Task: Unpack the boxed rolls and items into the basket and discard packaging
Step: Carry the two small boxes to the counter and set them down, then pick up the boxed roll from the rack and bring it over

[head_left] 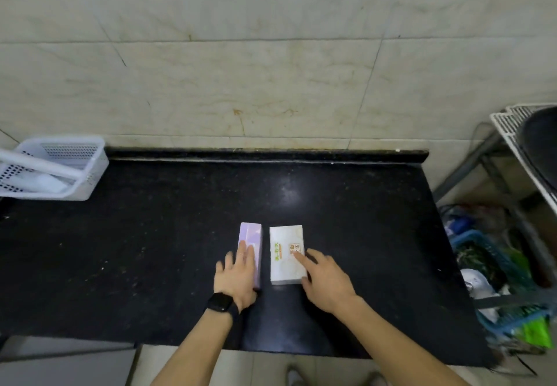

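Observation:
Two small boxes lie side by side in the middle of a black stone counter (150, 250). On the left is a narrow purple box (251, 235). My left hand (236, 277) lies flat on its near end, fingers spread, a black watch on the wrist. On the right is a wider white box (284, 253) with green and red print. My right hand (324, 280) rests against its right side, the forefinger on its top face. A white perforated plastic basket (90, 171) stands at the counter's far left, apart from both hands.
A tiled wall rises behind the counter. To the right, past the counter's edge, stands a metal rack (509, 132) with a dark pan on top, and low blue baskets (488, 253) full of clutter sit on the floor below.

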Tool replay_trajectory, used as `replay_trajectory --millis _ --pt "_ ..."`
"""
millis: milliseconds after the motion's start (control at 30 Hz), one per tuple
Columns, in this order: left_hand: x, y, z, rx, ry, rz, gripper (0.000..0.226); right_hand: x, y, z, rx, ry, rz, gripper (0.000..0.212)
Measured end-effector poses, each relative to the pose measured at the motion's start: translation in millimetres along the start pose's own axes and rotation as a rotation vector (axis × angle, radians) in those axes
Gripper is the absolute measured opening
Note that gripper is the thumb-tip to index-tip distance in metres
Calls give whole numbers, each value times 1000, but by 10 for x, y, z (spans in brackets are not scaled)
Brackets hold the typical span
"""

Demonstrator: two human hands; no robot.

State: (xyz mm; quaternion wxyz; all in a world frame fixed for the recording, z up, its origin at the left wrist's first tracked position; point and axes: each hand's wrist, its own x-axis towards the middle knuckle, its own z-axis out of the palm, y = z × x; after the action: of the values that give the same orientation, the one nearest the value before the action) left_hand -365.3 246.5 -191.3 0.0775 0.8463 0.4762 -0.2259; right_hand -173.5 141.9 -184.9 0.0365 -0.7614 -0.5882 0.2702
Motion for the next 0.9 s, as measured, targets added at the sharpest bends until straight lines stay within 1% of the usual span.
replay_trajectory --millis 100,167,367,567,667,733,800,867,900 --pt "26 238 -337 11 19 65 79 -183 180 -388 65 120 26 51" --pt "81 507 -596 -28 49 143 73 -334 386 -671 70 214 54 48" --pt "223 1740 -1445 -113 304 426 68 -999 1259 -1572 28 500 202 45" --pt "269 3182 -2196 -206 482 653 63 -1687 2306 -2275 49 764 337 39" --pt "306 3826 -2470 -214 570 696 60 -1943 2834 -2550 50 799 377 40" --pt "327 4215 -2613 -243 601 723 61 -2059 3163 -2718 57 811 391 46" --pt "350 4571 -2717 -262 580 735 64 -2128 3454 -2879 46 825 416 52" --pt "376 4871 -2768 -264 535 727 68 -2160 3703 -3011 52 804 509 60" --pt "390 4995 -2775 -260 514 720 68 -2156 3807 -3062 68 782 570 68"
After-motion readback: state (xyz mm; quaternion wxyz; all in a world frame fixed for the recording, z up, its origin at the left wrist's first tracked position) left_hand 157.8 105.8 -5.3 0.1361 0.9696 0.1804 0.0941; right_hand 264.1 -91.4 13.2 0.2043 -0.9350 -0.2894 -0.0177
